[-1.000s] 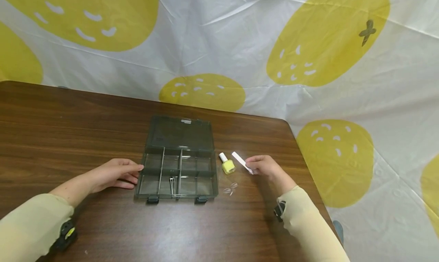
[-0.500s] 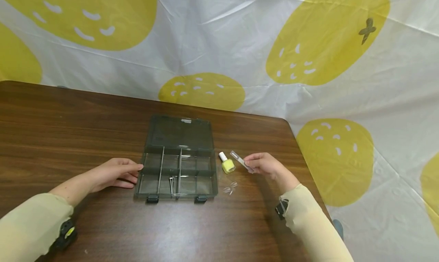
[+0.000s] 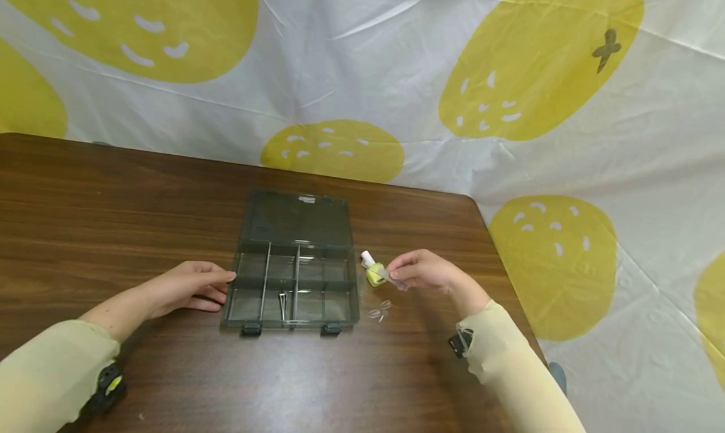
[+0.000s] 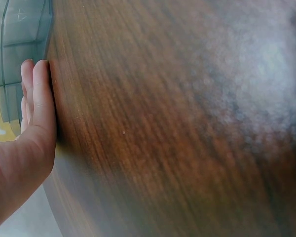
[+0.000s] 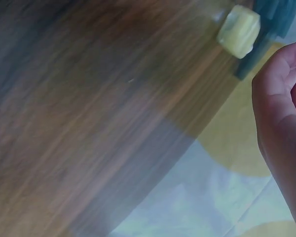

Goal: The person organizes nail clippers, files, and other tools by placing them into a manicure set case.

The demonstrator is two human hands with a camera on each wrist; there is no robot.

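Note:
My right hand [image 3: 426, 270] pinches a flat clear strip, which looks like a glass nail file [image 3: 399, 285], between thumb and fingers. It is held in the air, and its tip overlaps a bottle of yellow nail polish [image 3: 372, 274] in the head view. That bottle, white-capped, lies on the table right of an opened grey see-through divided box [image 3: 292, 283]. At the box's left side, my left hand [image 3: 195, 286] rests with extended fingers, a fingertip touching the wall. A thin silver metal tool [image 3: 283, 305] lies in a front compartment; its kind is unclear.
Several small clear oval pieces [image 3: 375, 314] lie on the table in front of the polish. The box lid [image 3: 300, 219] is folded back flat behind it. A fruit-print curtain [image 3: 362, 74] hangs along the table's back and right edges.
My right hand has moved left with the nail file, from beside the polish to over it, and the file has turned. The left hand and the box have stayed put.

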